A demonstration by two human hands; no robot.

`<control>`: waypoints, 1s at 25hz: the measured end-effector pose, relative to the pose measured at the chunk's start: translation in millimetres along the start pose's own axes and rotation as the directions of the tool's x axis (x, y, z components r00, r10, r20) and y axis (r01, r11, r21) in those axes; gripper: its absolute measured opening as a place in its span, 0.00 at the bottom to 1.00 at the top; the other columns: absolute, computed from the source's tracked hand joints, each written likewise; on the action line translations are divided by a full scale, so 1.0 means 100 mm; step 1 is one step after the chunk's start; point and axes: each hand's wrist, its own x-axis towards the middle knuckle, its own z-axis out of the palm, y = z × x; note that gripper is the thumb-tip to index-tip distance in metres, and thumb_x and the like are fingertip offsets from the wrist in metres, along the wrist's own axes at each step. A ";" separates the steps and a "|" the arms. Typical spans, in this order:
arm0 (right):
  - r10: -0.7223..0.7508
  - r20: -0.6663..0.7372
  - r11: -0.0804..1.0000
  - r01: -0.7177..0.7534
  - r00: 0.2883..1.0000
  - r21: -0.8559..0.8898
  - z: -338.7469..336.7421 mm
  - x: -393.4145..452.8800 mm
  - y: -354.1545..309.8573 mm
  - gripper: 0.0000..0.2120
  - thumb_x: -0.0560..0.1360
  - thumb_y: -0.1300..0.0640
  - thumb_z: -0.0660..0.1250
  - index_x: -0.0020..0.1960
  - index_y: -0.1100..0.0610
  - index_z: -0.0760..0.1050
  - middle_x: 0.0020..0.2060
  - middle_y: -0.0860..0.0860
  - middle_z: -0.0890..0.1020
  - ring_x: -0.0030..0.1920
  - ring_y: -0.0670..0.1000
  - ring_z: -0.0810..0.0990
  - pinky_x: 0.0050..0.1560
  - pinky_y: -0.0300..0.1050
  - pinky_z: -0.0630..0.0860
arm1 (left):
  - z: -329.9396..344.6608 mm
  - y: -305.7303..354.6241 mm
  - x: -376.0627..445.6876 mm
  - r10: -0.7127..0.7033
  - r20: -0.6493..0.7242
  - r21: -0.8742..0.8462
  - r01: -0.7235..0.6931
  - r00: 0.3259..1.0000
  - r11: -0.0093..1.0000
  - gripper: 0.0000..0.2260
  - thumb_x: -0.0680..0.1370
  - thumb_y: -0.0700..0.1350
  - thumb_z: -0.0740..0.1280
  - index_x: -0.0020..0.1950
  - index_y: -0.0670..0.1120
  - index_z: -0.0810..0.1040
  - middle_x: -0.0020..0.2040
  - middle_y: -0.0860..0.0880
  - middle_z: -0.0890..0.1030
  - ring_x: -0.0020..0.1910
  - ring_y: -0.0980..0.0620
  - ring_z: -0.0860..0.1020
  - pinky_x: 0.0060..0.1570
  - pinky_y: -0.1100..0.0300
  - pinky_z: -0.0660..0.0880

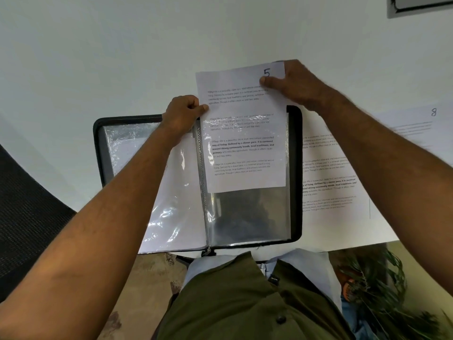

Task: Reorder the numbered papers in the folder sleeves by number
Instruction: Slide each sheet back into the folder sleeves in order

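Olive button shirt [235, 303], lower frame. Centre: white printed sheet numbered 5 [245, 133] half inside clear plastic sleeve [247, 212] of black zip folder [295, 168]; left hand [182, 114] pinches the sheet's left edge, right hand [291, 82] its top corner. Risk: uneven push may crumple it.

Held paper [245, 128] reads "5"; side sheet [416, 123] "8".

The matt white paper sheet marked 5 [245, 133] I hold feels plain beside the glossy, crinkled clear plastic sleeve [247, 214], which glares with reflections. The black zip folder [295, 168] has a dull fabric-like edge. The smooth white table [122, 57] looks matt.
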 end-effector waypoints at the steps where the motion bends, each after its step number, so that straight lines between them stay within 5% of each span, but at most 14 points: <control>1: -0.016 -0.003 0.999 0.016 1.000 -0.030 -0.01 0.01 0.00 0.14 0.78 0.48 0.71 0.58 0.57 0.81 0.52 0.52 0.85 0.50 0.50 0.83 0.52 0.47 0.79 | -0.01 -0.01 0.01 0.004 0.009 -0.001 -0.004 1.000 1.000 0.19 0.79 0.46 0.72 0.31 0.51 0.70 0.33 0.50 0.76 0.34 0.50 0.73 0.41 0.53 0.74; 6: 0.057 0.214 0.964 0.002 0.975 -0.264 -0.03 -0.03 -0.08 0.10 0.78 0.50 0.73 0.55 0.56 0.82 0.46 0.52 0.84 0.43 0.47 0.81 0.43 0.40 0.76 | 0.00 -0.01 0.03 0.033 -0.060 -0.091 -0.039 0.998 0.995 0.05 0.80 0.46 0.71 0.47 0.46 0.77 0.45 0.46 0.80 0.45 0.49 0.80 0.46 0.52 0.79; 9: 0.099 0.268 0.947 -0.008 0.958 -0.322 0.00 -0.05 -0.06 0.12 0.78 0.50 0.73 0.57 0.56 0.82 0.49 0.54 0.85 0.44 0.49 0.82 0.48 0.46 0.78 | 0.03 -0.03 0.04 0.042 -0.128 -0.095 -0.055 0.991 0.994 0.04 0.79 0.45 0.70 0.54 0.51 0.80 0.51 0.46 0.83 0.49 0.48 0.82 0.51 0.48 0.82; 12: 0.033 0.211 0.953 0.032 0.977 -0.302 0.03 -0.06 -0.07 0.11 0.77 0.50 0.74 0.58 0.51 0.81 0.51 0.54 0.85 0.49 0.51 0.83 0.52 0.49 0.79 | 0.04 -0.05 0.03 0.049 -0.146 -0.062 -0.058 0.988 0.996 0.08 0.79 0.43 0.69 0.55 0.55 0.81 0.43 0.51 0.78 0.41 0.54 0.77 0.46 0.50 0.81; 16: -0.120 0.076 0.973 0.132 0.990 -0.188 0.08 -0.08 -0.09 0.15 0.78 0.56 0.71 0.64 0.47 0.80 0.46 0.48 0.86 0.48 0.42 0.84 0.54 0.33 0.74 | 0.04 -0.05 -0.02 0.096 -0.094 -0.018 -0.098 0.991 0.995 0.11 0.79 0.41 0.68 0.58 0.53 0.84 0.36 0.52 0.75 0.34 0.55 0.73 0.38 0.60 0.74; 20: -0.118 0.147 0.940 0.158 0.982 -0.302 0.12 -0.10 -0.04 0.10 0.80 0.58 0.69 0.59 0.47 0.84 0.49 0.49 0.86 0.47 0.43 0.84 0.49 0.25 0.73 | 0.01 -0.05 -0.07 0.133 -0.040 0.011 -0.133 0.990 0.991 0.06 0.78 0.44 0.71 0.54 0.52 0.85 0.40 0.50 0.79 0.38 0.56 0.75 0.41 0.59 0.74; 25: -0.080 0.232 0.910 0.166 0.969 -0.379 0.16 -0.15 -0.01 0.10 0.82 0.57 0.67 0.57 0.46 0.84 0.47 0.45 0.86 0.45 0.40 0.81 0.49 0.31 0.71 | -0.02 -0.07 -0.14 0.222 0.042 0.121 -0.225 0.974 0.967 0.01 0.76 0.48 0.74 0.46 0.54 0.86 0.41 0.58 0.83 0.42 0.60 0.79 0.50 0.54 0.77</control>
